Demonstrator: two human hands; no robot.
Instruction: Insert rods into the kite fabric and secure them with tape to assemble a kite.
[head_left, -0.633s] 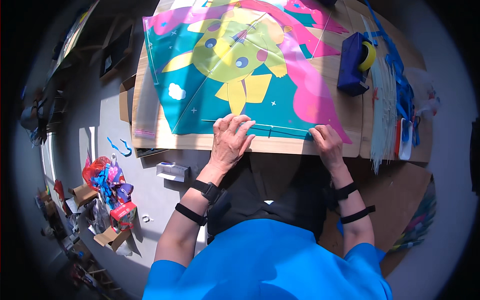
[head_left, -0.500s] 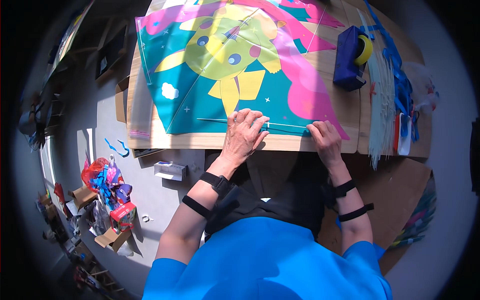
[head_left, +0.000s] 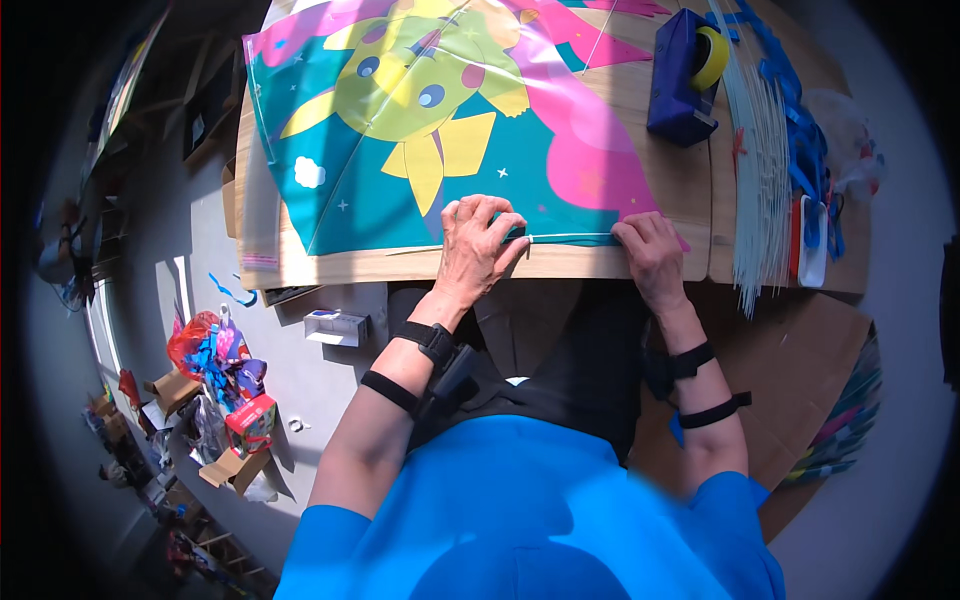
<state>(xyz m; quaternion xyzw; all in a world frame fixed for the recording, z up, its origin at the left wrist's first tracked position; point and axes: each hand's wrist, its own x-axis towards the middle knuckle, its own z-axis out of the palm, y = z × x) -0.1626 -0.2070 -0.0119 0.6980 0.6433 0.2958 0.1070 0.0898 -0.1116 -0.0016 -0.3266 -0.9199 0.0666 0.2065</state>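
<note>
At the bench's near edge, the left hand curls over a pale rod, its closure hidden; the right hand's grip pinches the flat-lying printed sheet's edge, seemingly for tautness. Beyond, a tape dispenser stands, apparently kept handy.

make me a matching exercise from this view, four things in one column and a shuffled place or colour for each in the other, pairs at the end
Things
1. tape dispenser
2. bundle of thin sticks
3. printed sheet
4. right hand

Places and colours
A. at the sheet's near right corner
B. teal and pink, with a yellow figure
C. pale, beside blue ribbons
D. dark blue, bearing a yellow roll

Pairs: 1-D, 2-C, 3-B, 4-A
</note>
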